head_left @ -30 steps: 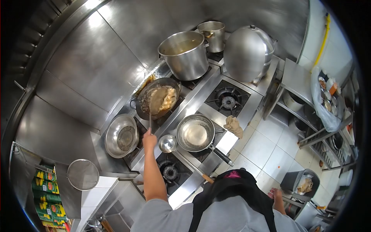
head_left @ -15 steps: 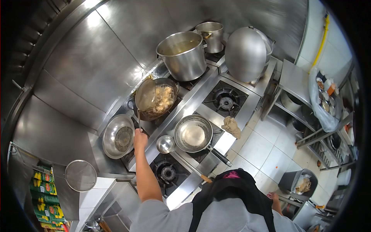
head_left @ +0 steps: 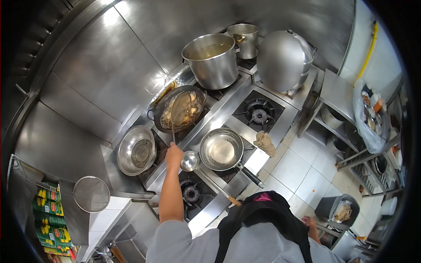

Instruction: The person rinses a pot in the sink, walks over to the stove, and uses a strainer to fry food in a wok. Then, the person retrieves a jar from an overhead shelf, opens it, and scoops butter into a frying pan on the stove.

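My left hand (head_left: 174, 156) is closed around the handle of a round mesh strainer (head_left: 180, 109). The strainer's head is tilted over a dark wok (head_left: 158, 117), where browned pieces of food (head_left: 195, 109) fry in bubbling oil. Left of the wok rests a wide steel bowl (head_left: 124, 149) with a perforated centre. Nearest my left hand on the other side lies a long-handled ladle (head_left: 190, 161), beside a frying pan (head_left: 221, 151) with a pale film inside. My right hand (head_left: 309, 221) hangs low at my side, its fingers loosely apart and apparently holding nothing.
A large stockpot (head_left: 215, 74), a smaller pot (head_left: 244, 44) and a big domed vessel (head_left: 280, 61) stand at the back. A cloth (head_left: 264, 143) lies at the stove edge. A second strainer (head_left: 91, 194) hangs at left. A waste bin (head_left: 326, 206) and shelves (head_left: 335, 90) are at right.
My left hand has swung right with the strainer. The strainer's head has moved from the wok's left side to over its middle. The ladle and pan stay put.
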Action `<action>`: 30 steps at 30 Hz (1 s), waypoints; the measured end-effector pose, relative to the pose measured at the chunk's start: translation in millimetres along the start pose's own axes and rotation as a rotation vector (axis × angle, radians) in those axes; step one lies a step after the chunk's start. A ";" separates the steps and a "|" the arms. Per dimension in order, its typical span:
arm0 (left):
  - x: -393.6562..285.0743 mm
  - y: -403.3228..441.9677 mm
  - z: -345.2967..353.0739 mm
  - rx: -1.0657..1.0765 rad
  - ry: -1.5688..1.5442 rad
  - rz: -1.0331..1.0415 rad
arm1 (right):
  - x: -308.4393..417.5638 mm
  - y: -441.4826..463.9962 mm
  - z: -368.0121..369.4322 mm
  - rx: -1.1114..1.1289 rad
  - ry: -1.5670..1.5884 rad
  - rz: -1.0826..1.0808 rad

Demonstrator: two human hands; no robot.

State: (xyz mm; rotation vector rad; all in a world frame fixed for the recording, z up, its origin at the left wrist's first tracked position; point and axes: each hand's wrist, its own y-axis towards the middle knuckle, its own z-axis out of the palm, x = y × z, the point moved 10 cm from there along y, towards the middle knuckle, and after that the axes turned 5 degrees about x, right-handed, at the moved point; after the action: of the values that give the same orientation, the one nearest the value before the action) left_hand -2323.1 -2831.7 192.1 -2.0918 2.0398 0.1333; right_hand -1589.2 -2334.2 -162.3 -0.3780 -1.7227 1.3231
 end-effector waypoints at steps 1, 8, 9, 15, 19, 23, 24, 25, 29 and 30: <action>-2.0 5.5 -1.2 0.024 -0.002 -0.002 | 2.6 -1.5 3.6 0.023 -0.058 0.000; -15.5 9.7 19.4 0.090 0.010 -0.041 | -8.2 8.7 -1.7 -0.041 0.044 -0.006; -23.9 8.5 20.9 0.089 0.040 -0.017 | -11.8 17.0 -3.1 -0.010 -0.023 -0.014; -22.5 0.0 1.5 0.141 -0.165 -0.108 | -9.1 13.2 3.2 -0.060 0.170 -0.066; 16.5 57.6 61.5 0.006 -0.163 -0.032 | -46.2 51.5 -6.9 0.067 -0.231 -0.168; 30.1 73.0 98.8 0.519 -1.141 -0.299 | -51.7 32.7 -9.6 0.135 -0.067 -0.331; 25.9 63.9 83.2 0.519 -1.138 -0.295 | -50.2 24.8 -10.2 0.135 -0.062 -0.332; 31.8 63.0 72.2 0.479 -1.117 -0.313 | -36.4 10.7 -4.8 0.159 -0.179 -0.492; 50.1 111.7 42.8 0.294 -0.572 -0.004 | -29.0 3.6 -2.2 0.123 -0.136 -0.332; 43.5 124.8 39.8 0.199 -0.164 0.242 | -30.1 3.7 -2.2 0.097 -0.089 -0.233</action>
State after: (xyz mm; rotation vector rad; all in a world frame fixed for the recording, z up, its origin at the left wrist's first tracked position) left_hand -2442.4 -2867.4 132.7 -1.6583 2.1035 0.1296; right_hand -1572.0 -2352.5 -179.6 -0.0609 -1.7106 1.2621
